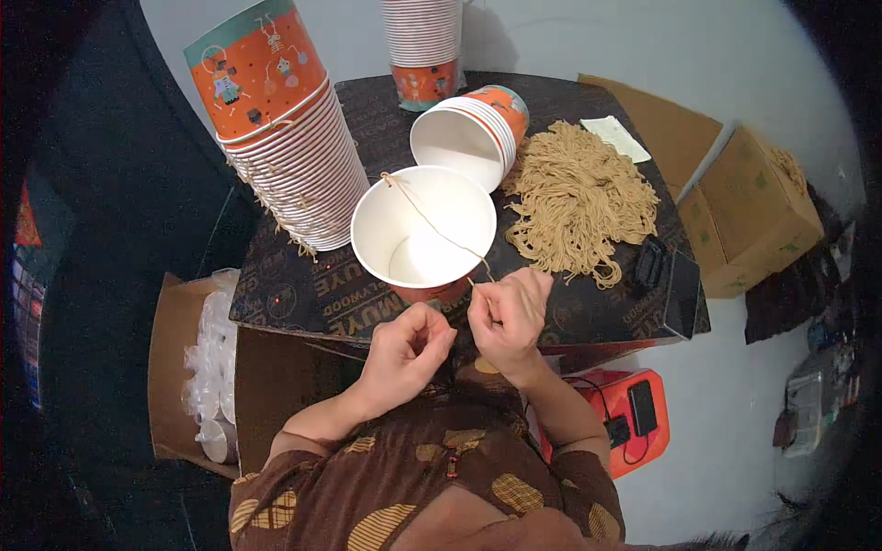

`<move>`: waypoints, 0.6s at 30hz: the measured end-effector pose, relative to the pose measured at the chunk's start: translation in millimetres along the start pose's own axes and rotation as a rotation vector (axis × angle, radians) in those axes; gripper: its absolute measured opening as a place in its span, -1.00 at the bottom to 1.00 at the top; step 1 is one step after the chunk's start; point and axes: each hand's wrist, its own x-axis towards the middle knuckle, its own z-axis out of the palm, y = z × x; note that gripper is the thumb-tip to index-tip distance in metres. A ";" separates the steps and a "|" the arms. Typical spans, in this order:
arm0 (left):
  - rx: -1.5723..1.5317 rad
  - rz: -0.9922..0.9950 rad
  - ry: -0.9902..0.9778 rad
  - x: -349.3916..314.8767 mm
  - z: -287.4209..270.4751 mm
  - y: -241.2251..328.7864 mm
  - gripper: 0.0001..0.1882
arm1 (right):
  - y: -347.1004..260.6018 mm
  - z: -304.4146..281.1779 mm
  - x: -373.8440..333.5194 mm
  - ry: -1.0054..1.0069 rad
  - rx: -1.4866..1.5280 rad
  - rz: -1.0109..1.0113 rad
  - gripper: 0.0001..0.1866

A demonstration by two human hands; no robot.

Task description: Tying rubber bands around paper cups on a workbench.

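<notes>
A white-lined paper bucket [464, 202] stands upright on the dark table just beyond my hands, its mouth facing up. A thin tan cord [430, 223] is fastened at its far-left rim and runs across the opening to the near-right rim. There my right hand [510, 317] is closed, pinching the cord by its end. My left hand [404, 354] is curled close by, thumb and forefinger together in front of the bucket; whatever lies between them is too small to make out. To the right, a loose heap of tan cords [588, 202] covers the tabletop.
A tall leaning stack of orange-printed buckets [294, 165], cords along its side, stands left. Nested buckets [505, 115] lie behind; another stack [427, 55] stands farther back. Cardboard boxes flank the table [322, 303]. A black object [650, 264] sits at its right corner, above a red-orange stool [654, 441].
</notes>
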 end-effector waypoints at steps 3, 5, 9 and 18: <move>0.003 0.020 0.005 -1.7 -1.2 -1.6 -0.86 | -0.9 1.6 1.6 -0.006 0.006 -0.009 -0.73; 0.015 0.011 -0.002 -2.9 -3.9 1.6 -0.86 | 0.7 4.7 0.7 -0.007 0.009 -0.011 -0.72; 0.076 0.173 -0.037 1.0 -21.3 22.8 -0.90 | 2.8 9.8 3.2 0.011 0.015 -0.039 -0.72; 0.613 0.304 -0.464 110.2 -62.0 39.5 -0.78 | 2.4 13.1 7.1 -0.007 -0.003 -0.054 -0.71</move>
